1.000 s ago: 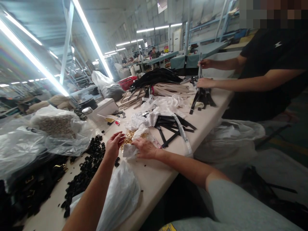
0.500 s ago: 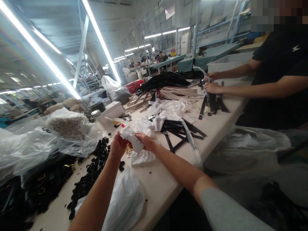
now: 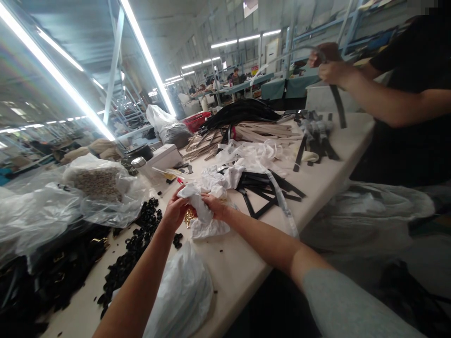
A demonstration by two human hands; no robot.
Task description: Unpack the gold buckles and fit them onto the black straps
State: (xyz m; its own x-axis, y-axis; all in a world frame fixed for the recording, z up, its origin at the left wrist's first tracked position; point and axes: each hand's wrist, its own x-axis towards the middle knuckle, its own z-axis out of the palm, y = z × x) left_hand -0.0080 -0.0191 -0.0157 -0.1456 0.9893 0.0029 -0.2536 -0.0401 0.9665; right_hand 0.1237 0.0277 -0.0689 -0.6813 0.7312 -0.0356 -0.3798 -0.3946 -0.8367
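A crumpled piece of thin white wrapping [image 3: 198,201] is held between my two hands above the table. My left hand [image 3: 175,206] grips its left side, fingers closed. On its right side my right hand [image 3: 214,205] pinches it, fingertips partly hidden; whatever may lie inside the wrapping cannot be seen. Small gold metal pieces [image 3: 189,218] lie just below and behind my left hand. Another white sheet [image 3: 209,230] rests on the table under the held one. Beyond my hands, crumpled white wrapping [image 3: 229,177] touches a pile of black straps [image 3: 262,190].
Small black loops [image 3: 128,256] spread along the table's left side, beside clear plastic bags [image 3: 102,188]. A white bag [image 3: 183,291] sits near me. Beige strips [image 3: 260,133] and black strips [image 3: 243,115] are heaped farther back. At right, a co-worker's hands [image 3: 329,65] hold a dark strap.
My hands stay at nearly the same spot, and the white wrapping between them has shifted shape slightly. The co-worker's hands have risen from the table with a strap, leaving a strap bundle lying there.
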